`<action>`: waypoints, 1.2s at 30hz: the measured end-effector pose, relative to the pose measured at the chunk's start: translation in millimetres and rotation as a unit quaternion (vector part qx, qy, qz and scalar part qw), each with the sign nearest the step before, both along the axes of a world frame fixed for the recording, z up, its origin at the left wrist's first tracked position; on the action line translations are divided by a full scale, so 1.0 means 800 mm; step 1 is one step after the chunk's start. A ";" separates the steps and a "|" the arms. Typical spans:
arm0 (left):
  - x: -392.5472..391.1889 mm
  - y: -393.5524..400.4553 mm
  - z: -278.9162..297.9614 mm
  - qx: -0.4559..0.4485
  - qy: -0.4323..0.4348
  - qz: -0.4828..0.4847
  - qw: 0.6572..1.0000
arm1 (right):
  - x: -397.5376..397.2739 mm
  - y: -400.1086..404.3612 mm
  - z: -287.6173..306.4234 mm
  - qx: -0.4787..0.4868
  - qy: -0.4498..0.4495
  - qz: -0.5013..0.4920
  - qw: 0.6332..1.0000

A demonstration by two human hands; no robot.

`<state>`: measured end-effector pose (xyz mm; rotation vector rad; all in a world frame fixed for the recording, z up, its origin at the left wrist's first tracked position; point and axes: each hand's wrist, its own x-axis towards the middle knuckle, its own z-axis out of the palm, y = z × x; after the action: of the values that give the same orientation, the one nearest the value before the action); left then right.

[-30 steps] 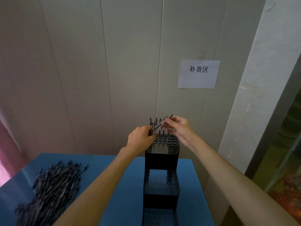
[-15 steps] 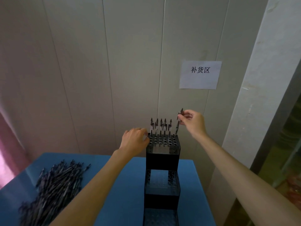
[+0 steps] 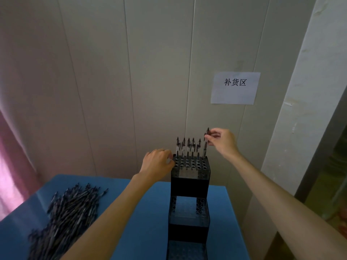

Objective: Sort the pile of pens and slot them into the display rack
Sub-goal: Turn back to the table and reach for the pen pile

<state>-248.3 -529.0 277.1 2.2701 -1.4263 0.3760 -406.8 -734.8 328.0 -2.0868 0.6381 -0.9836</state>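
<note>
Hundreds of dark pens, by the look of it, lie heaped as a pile (image 3: 63, 220) at the near left of the blue table (image 3: 142, 218), well apart from the stepped black display rack (image 3: 189, 203) that stands toward the table's right edge. The rack's near and middle tiers show open holes and no pens that I can make out. On its top tier, five pens (image 3: 187, 149) stand upright along the far edge, with rows of free holes in front of them.

The left hand (image 3: 157, 164) rests against the top tier's left edge, fingers curled at the corner; whether they hook round the rim I cannot tell. It seems to steady the rack. The right hand (image 3: 221, 141) pinches a sixth pen (image 3: 206, 145) near its clip end, the tip at or just in the far right corner hole.

To finish this well, I would keep the pen plumb over that hole, guide it straight down without nudging its neighbour, keep the left hand bracing the tall rack against tipping, and let go only once the pen seats.
</note>
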 end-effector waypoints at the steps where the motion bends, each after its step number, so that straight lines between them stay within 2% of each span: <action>1: 0.000 0.001 0.000 0.003 0.001 0.001 1.000 | 0.000 -0.001 -0.003 -0.003 0.011 0.005 1.000; 8: -0.004 0.004 0.000 0.027 0.011 0.007 1.000 | 0.001 0.001 -0.033 -0.042 0.122 0.026 0.991; 16: -0.011 0.008 0.001 0.029 0.013 0.017 0.999 | -0.010 0.001 -0.039 -0.052 0.136 -0.004 0.989; 21: -0.018 0.020 -0.002 0.028 0.016 0.034 0.999 | -0.028 0.019 -0.039 -0.090 0.100 -0.038 0.990; 36: 0.004 0.148 -0.009 0.044 0.033 0.126 0.991 | 0.034 0.148 -0.063 -0.223 0.140 0.113 0.958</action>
<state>-245.1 -410.3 269.9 2.5182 -1.1479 0.3160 -379.9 -616.1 277.6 -2.6620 0.3164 -0.7543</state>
